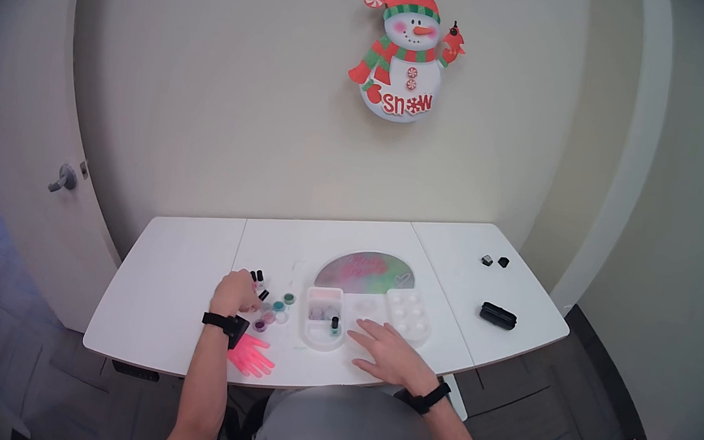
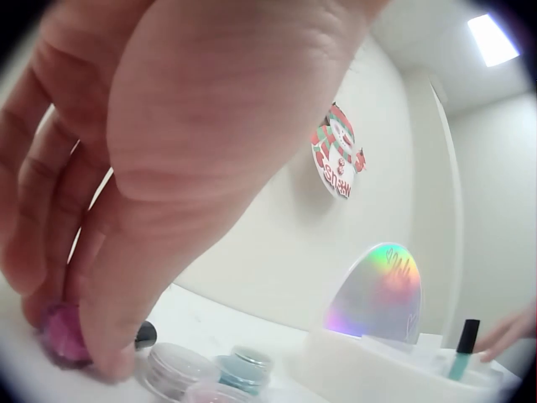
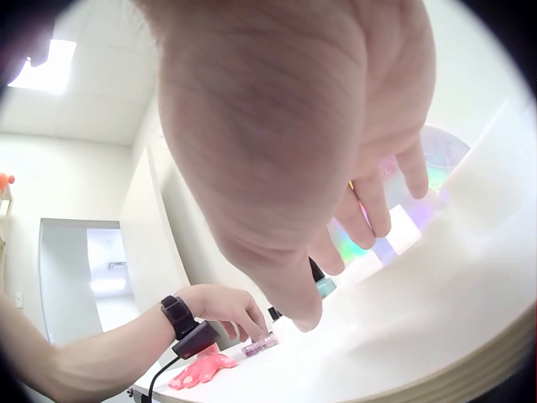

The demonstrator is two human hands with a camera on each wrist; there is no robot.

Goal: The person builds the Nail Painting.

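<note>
My left hand (image 1: 237, 292) is at the left of the table. Its thumb and fingers pinch a purple nail polish bottle (image 2: 67, 334) low over the tabletop, with a black cap showing past the thumb. Beside it stand several small round jars (image 2: 178, 369) of glitter in teal, pink and purple. My right hand (image 1: 389, 353) hovers at the front right of the white plastic kit tray (image 1: 317, 341), fingers spread and holding nothing. A teal nail polish bottle (image 1: 335, 328) with a black cap stands upright in that tray, left of the right hand.
A pink rubbery hand (image 1: 251, 356) lies near the front edge, beside my left wrist. Behind the tray is a shiny rounded panel (image 1: 367, 272). More black-capped bottles (image 1: 257, 277) stand past my left hand. At the right lie a black case (image 1: 498, 315) and two small dark items (image 1: 495, 261).
</note>
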